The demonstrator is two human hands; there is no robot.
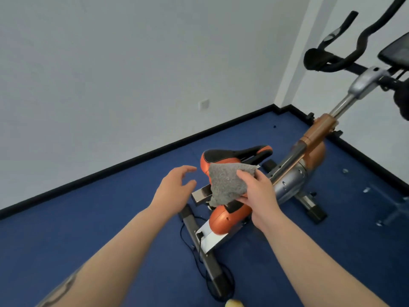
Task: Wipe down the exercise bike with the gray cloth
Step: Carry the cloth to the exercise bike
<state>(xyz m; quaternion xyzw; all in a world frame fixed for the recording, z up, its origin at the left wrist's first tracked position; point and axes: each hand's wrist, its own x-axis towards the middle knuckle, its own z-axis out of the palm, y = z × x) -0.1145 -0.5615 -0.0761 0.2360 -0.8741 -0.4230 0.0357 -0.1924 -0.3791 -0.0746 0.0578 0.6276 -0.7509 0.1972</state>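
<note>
Gray fuzzy cloth [228, 185]: held up in front of the bike's seat, hanging in a loose rumpled sheet, its upper edge overlapping the near side of the seat in view. Cannot tell whether it touches the seat.

Right hand [259, 191]: fingers and thumb curled round the right edge of the cloth, pinching it; thumb on the cloth's near face, the other fingers behind it.

Left hand [174, 187]: holds nothing. Fingers spread and loosely bent, palm turned toward the cloth, just left of it and apart from it.

Orange-and-black padded seat [234, 155]: behind the cloth, nose pointing right. A square gray metal bar [201, 196] sticks out leftward below it.

Orange, silver and black exercise bike [309, 151]: frame rises to the right, from an orange housing low and near [228, 218] up an orange-and-chrome post to black curved handlebars [345, 52] at far right. A dark screen [396, 49] is cut by the right edge. Black base rail [205, 258] runs toward the near side, with a thin black cable [192, 247] looped beside it.

Blue floor [88, 229], black skirting, white walls; white wall socket [203, 104] on the far wall.
</note>
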